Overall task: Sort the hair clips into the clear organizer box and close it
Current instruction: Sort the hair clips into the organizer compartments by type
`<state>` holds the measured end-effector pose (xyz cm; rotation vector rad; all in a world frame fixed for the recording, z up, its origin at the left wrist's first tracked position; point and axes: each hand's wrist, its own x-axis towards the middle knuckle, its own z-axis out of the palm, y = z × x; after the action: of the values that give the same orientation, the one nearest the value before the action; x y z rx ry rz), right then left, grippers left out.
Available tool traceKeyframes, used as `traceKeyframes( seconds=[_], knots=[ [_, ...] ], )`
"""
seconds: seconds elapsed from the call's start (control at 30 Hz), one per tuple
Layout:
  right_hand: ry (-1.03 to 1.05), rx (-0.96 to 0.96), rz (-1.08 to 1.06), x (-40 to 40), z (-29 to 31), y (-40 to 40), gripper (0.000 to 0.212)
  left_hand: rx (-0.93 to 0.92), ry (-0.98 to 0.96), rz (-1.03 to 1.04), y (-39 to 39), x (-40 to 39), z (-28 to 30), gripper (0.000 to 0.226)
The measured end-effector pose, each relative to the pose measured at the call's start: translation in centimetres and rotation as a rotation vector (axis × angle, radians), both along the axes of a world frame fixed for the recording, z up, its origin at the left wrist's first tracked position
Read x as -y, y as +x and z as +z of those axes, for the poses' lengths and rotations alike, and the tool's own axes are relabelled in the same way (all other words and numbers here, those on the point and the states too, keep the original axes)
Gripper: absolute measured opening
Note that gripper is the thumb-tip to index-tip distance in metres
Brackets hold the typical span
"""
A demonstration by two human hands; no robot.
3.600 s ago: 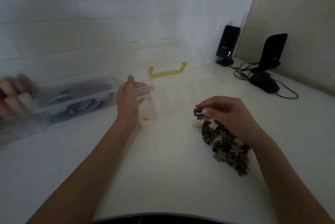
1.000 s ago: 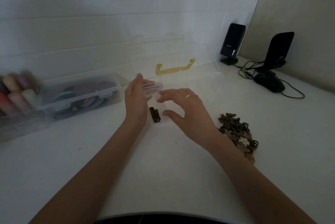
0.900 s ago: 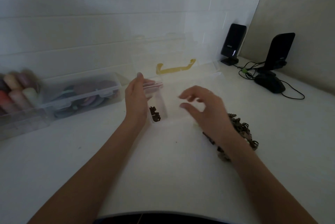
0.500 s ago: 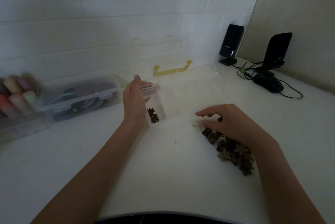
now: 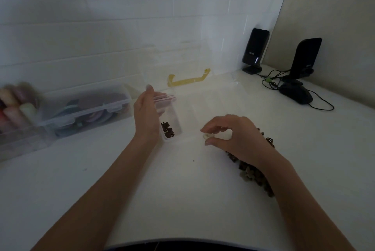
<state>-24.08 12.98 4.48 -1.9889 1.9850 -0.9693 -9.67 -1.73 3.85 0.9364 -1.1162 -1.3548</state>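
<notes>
Now the right hand (image 5: 239, 139) hovers just in front of the box (image 5: 211, 106), its thumb and forefinger pinching a small pale clip (image 5: 207, 135). That clip sits right at the box's near rim, at about 5 o'clock from the dark clips (image 5: 168, 129) already lying in the leftmost compartment. The left hand (image 5: 146, 115) stands on edge against the box's left end, fingers straight and together, the palm flat to the wall, with the fingertips reaching past the far corner. The lid stands open behind, with a yellow handle (image 5: 188, 79) at 12 o'clock of the box. A pile (image 5: 253, 171) of brown and beige clips lies on the table (image 5: 182, 200) at 4 o'clock of the box, partly hidden under the right wrist. At 9 o'clock of the box sits a closed case (image 5: 87, 110) holding coloured items, too blurred to name. Two speakers (image 5: 255, 49) and a mouse (image 5: 297, 94) with cables stand at 2 o'clock, well apart from the box.
</notes>
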Motion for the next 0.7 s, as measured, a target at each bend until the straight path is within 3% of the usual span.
traceKeyframes(
  seconds=[0.23, 0.7],
  knots=[
    [-0.217, 0.229, -0.001, -0.4, 0.9, 1.4, 0.015, 0.002, -0.002, 0.005, 0.0, -0.2, 0.2, 0.041],
    [-0.434, 0.199, -0.016, 1.3, -0.7, 3.0, 0.016, -0.003, -0.04, -0.021, -0.4, -0.7, 0.2, 0.043]
  ],
)
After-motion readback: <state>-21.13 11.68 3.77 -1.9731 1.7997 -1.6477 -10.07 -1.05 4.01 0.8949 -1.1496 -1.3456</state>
